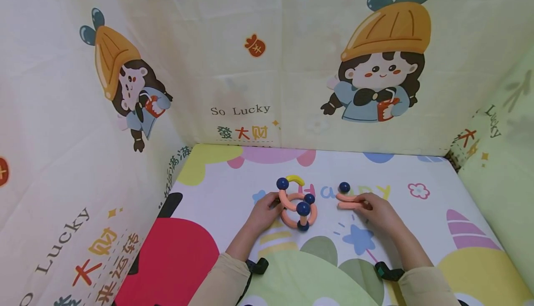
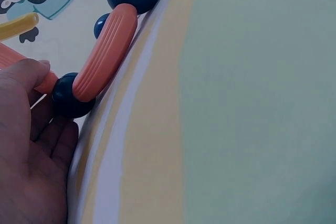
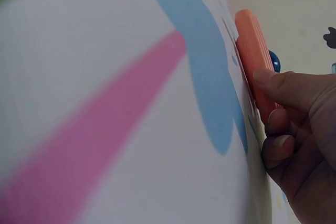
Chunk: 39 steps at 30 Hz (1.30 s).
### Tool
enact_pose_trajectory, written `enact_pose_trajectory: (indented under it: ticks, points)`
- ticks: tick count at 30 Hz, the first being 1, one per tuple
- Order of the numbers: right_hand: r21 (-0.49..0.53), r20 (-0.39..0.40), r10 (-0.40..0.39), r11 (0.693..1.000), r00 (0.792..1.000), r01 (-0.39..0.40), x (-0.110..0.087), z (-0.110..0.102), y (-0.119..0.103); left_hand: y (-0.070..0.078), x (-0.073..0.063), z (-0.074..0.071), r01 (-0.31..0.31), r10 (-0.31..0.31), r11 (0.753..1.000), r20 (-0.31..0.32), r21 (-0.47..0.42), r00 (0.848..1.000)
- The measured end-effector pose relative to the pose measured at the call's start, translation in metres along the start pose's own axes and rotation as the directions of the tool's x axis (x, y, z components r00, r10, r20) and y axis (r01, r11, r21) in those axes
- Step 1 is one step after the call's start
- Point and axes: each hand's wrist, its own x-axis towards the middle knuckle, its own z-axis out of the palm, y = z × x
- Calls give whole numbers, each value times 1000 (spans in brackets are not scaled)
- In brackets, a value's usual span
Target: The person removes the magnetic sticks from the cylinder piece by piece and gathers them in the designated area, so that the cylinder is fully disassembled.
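Observation:
My left hand [image 1: 263, 214] grips the left side of a building-toy structure made of curved pink rods and dark blue balls [image 1: 303, 208]. Its thumb lies over a pink rod beside a blue ball [image 2: 72, 96] in the left wrist view. At the structure's upper left, a yellow curved rod [image 1: 295, 179] lies by a raised ball. Farther right, my right hand [image 1: 381, 213] pinches the right ends of two curved pink rods [image 1: 347, 206], thumb on the ribbed side of one rod [image 3: 253, 40]. A single blue ball [image 1: 344, 187] sits just beyond them.
Both hands work over a table with a printed cartoon cover [image 1: 400, 171]. Printed cloth walls [image 1: 300, 79] enclose its back and sides. A black object [image 1: 170, 205] lies at the left edge, by a red printed patch. Each wrist wears a small black camera [image 1: 389, 271].

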Motion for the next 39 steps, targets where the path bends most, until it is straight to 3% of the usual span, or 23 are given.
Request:
enact_pose_trajectory:
  ticks: [24,31,39]
  points:
    - [4,-44,-20,1000,999,20,-2,4,3,0,1,3,14,-14,1000,-6,9,1000]
    - [-21,-75,-12,1000,997,11,1,-1,-24,0,0,2,34,-34,999,-9,-5,999]
    - [37,-12,-131,991,991,131,20,16,-62,0,0,1,22,-22,1000,-8,2,1000]
